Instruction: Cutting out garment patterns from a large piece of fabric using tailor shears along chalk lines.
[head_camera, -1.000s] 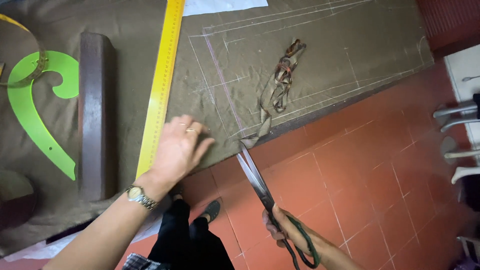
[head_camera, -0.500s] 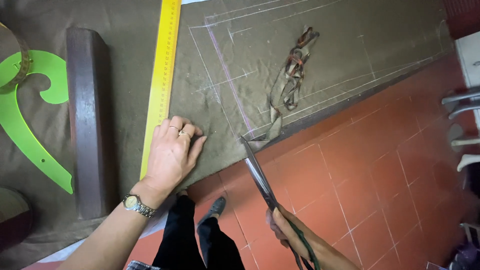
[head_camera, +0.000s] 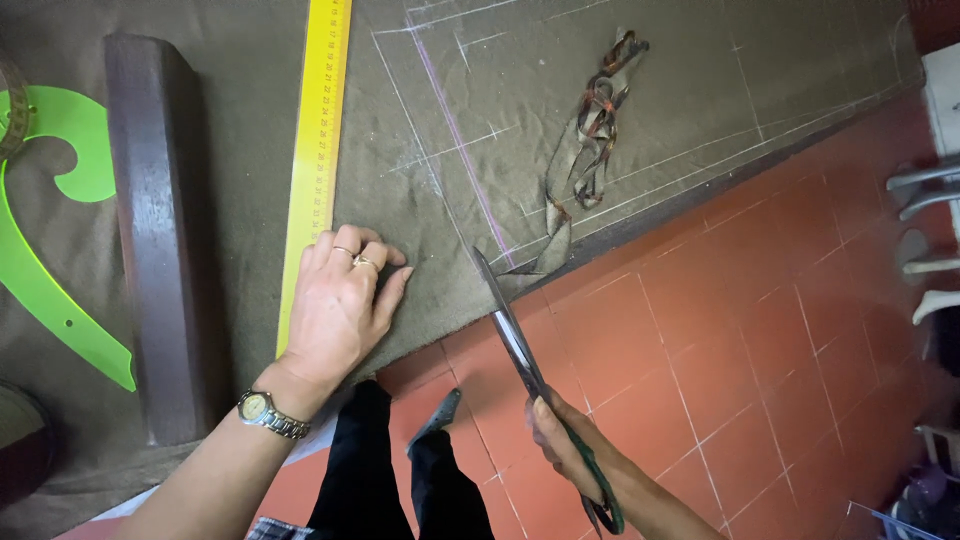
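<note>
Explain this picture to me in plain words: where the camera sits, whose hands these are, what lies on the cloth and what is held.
The camera is worn on a person's head and looks down, so both bare hands are that person's own. The left hand presses flat on an olive-brown cloth marked with chalk lines, beside a long yellow ruler. The right hand holds large scissors, blades at the cloth's edge. Also on the cloth: a dark wooden block, a green curved template and a tangle of fabric strips. Below is a red tiled floor.

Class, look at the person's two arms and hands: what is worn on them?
The left hand wears two thin gold-coloured rings on its fingers and a metal wristwatch with a round pale dial at the wrist. Both forearms are bare, with no sleeves showing. The right hand shows no jewellery.
</note>
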